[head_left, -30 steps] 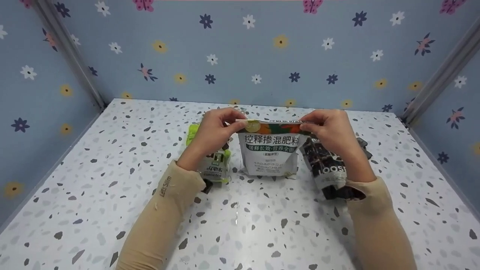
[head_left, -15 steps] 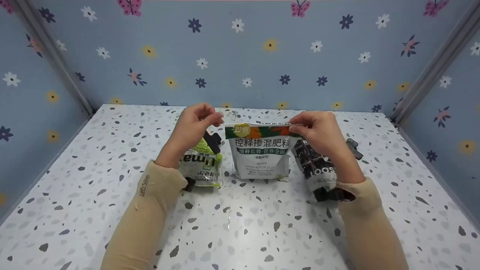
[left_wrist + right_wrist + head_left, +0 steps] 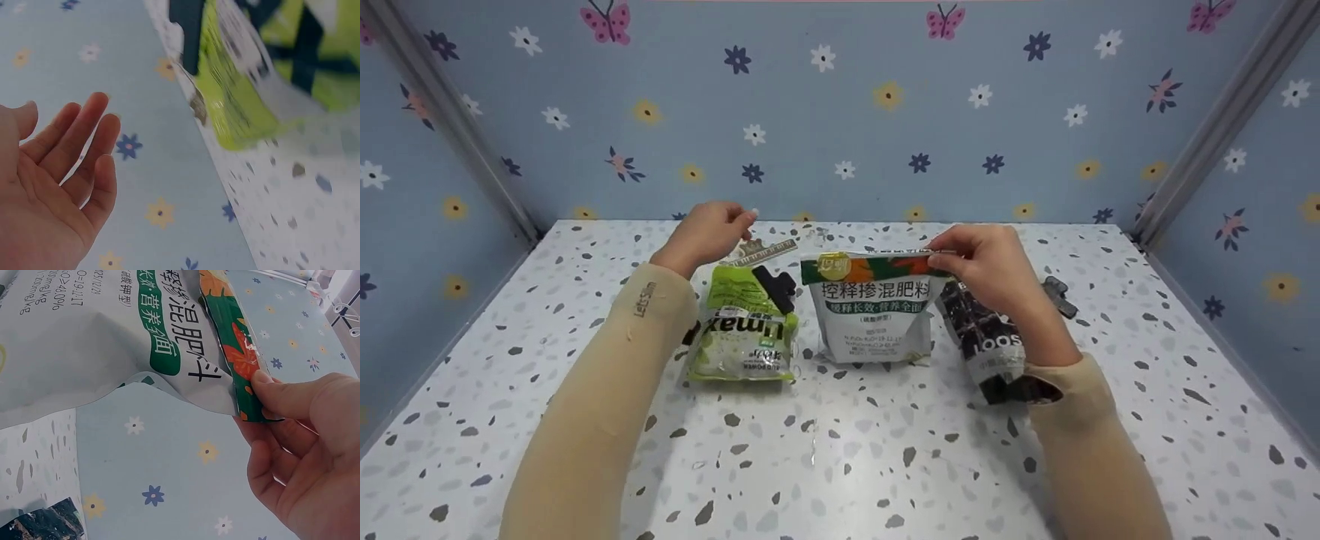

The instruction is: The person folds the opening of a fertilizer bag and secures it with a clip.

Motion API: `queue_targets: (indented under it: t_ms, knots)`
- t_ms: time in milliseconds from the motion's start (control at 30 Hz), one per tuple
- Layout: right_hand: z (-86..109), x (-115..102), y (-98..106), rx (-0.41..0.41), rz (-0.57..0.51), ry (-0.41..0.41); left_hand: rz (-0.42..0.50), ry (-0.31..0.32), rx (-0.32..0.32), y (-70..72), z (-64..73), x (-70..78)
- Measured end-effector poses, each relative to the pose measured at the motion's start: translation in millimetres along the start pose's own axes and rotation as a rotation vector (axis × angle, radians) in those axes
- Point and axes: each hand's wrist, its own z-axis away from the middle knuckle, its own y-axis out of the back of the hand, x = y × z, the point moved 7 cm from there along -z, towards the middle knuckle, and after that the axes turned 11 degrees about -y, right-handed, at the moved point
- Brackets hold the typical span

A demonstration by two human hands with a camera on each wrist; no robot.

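Note:
A white fertilizer bag (image 3: 874, 334) stands upright in the middle of the table, its green and orange top band folded over. My right hand (image 3: 990, 262) pinches the right end of that fold between thumb and fingers; the right wrist view shows the thumb on the band (image 3: 242, 354). My left hand (image 3: 706, 234) is raised behind the green bag (image 3: 742, 352), holding nothing, its fingers loosely bent and apart in the left wrist view. A black clip (image 3: 777, 289) lies at the green bag's upper right corner. Past it, a flat strip with ladder-like marks (image 3: 769, 252) is partly hidden by my hand.
A black bag (image 3: 979, 322) lies to the right, partly covered by my right forearm. Beyond that arm is a dark clip (image 3: 1060, 295). Flower-patterned blue panels (image 3: 840, 112) wall the speckled table (image 3: 840, 465) at the back and sides.
My left hand has let go of the white bag's left corner and moved left and away, uncovering the green bag and black clip. My right hand keeps its pinch.

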Motion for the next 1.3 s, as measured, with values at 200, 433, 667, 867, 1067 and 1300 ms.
queue_targets:
  t_ms: [200,433,667,867,1067,1300]
  knots:
    - [0.6,-1,0,0.004,-0.018,-0.006,-0.251,0.002,-0.122,-2.6,-14.2,-17.0]
    - [1.6,-1,-5,-0.005,-0.035,0.030,-0.346,0.030,-0.258,-20.9,-24.1,-39.2]
    - [1.1,1,-4,-0.001,-0.043,0.019,-0.398,0.040,-0.356,-34.3,-34.6,-40.7]
    - [-0.1,3,0,-0.005,-0.057,0.006,-0.381,0.068,-0.407,-39.7,-40.3,-40.1]
    - [-1.1,3,-1,-0.013,-0.049,0.004,-0.343,0.083,-0.396,-41.9,-40.5,-45.8]
    - [-1.1,3,-2,-0.002,-0.047,0.007,-0.334,0.054,-0.332,-47.1,-42.4,-49.9]
